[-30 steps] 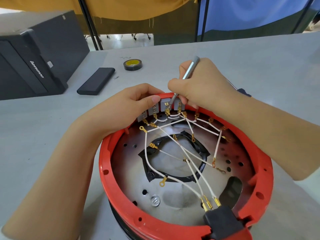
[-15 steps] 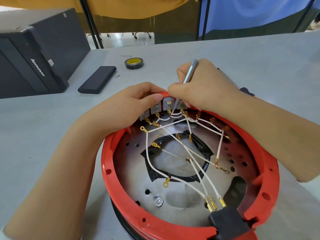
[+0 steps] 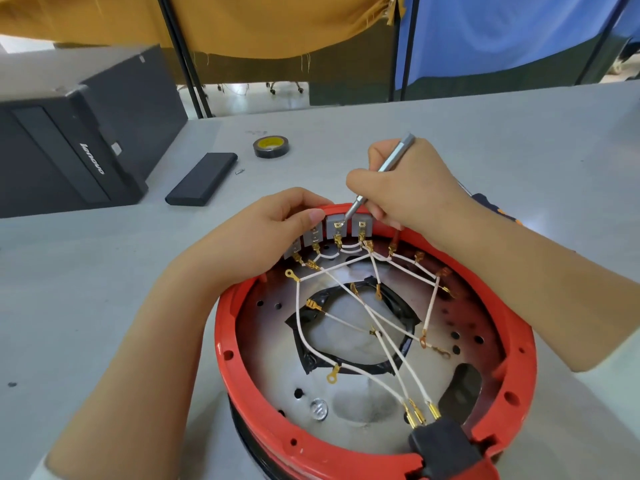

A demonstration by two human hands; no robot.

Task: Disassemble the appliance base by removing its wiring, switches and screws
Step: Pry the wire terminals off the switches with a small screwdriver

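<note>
Red plastic rims the appliance base (image 3: 225, 344), which sits on the grey tabletop (image 3: 519, 140) right in front of me. My left hand (image 3: 263, 233) clamps its far edge beside the grey switches (image 3: 334, 226). My right hand (image 3: 408, 188) is closed on a slim metal tool (image 3: 381, 174), its tip on a brass terminal above the white wiring (image 3: 391, 355).

A red plastic rim (image 3: 242, 386) rings the appliance base's dull silver plate (image 3: 277, 344) at lower centre, crossed by white wires (image 3: 381, 344) tipped with gold terminals (image 3: 332, 375). Black tape (image 3: 304, 320) frames the central opening; grey switches (image 3: 334, 225) line the far edge. At upper left sit a black computer case (image 3: 69, 147) and a black-and-yellow tape roll (image 3: 272, 147); mustard and blue curtains (image 3: 502, 29) hang behind.
</note>
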